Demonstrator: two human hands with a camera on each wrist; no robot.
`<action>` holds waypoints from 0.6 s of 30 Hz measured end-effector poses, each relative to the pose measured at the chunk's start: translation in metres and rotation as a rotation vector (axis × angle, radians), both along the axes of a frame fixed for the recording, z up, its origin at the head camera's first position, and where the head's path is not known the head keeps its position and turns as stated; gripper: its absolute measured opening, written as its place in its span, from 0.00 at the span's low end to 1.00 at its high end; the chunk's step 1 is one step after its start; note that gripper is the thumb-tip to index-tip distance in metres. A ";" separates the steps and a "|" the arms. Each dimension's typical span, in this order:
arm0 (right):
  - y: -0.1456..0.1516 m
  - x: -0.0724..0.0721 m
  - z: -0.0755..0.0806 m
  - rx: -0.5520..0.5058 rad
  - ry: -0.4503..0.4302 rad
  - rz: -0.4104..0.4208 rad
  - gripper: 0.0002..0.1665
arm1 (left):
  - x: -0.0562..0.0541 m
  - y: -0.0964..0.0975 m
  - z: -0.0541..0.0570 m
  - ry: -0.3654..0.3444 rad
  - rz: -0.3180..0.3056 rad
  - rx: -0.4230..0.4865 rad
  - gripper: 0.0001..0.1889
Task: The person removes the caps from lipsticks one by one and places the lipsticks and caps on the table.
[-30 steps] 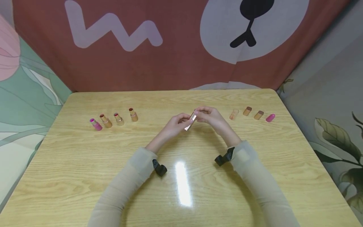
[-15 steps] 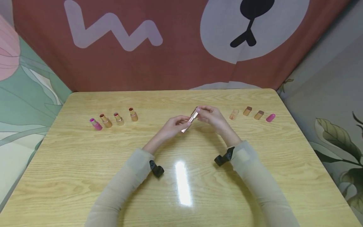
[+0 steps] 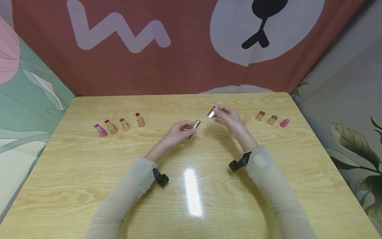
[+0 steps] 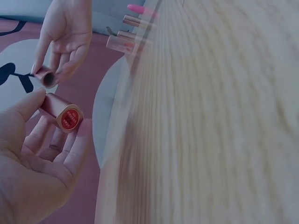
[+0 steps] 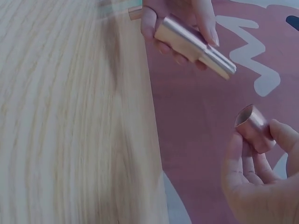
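Observation:
My left hand (image 3: 178, 133) pinches a rose-gold lipstick tube (image 5: 187, 42) between thumb and fingers, tilted above the table. In the left wrist view the tube's red end label (image 4: 70, 119) faces the camera. My right hand (image 3: 230, 121) holds the matching cap (image 5: 254, 128), its hollow end showing in the right wrist view. Cap and tube are apart, with a gap between the hands. No coloured bullet shows at the tube's narrower metal end.
Several uncapped lipsticks (image 3: 111, 127) stand at the table's back left, one of them magenta. Several caps sit at the back right: a clear one (image 3: 246, 119), brown-gold ones (image 3: 272, 120) and a pink one (image 3: 284, 123). A red patterned cloth (image 3: 191, 73) hangs behind the wooden table (image 3: 191, 199).
The cap has come off the lipstick tube. My right hand has moved up and right with the cap, while my left hand has shifted slightly left with the tube.

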State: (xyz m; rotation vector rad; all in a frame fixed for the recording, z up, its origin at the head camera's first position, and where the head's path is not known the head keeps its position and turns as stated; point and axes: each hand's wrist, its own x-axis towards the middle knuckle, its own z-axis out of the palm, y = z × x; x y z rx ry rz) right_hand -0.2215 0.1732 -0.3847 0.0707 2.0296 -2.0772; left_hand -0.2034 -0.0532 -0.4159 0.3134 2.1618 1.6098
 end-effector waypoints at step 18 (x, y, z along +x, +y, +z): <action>0.020 0.002 0.008 0.218 0.118 -0.013 0.27 | 0.003 -0.036 0.004 0.000 0.066 -0.006 0.20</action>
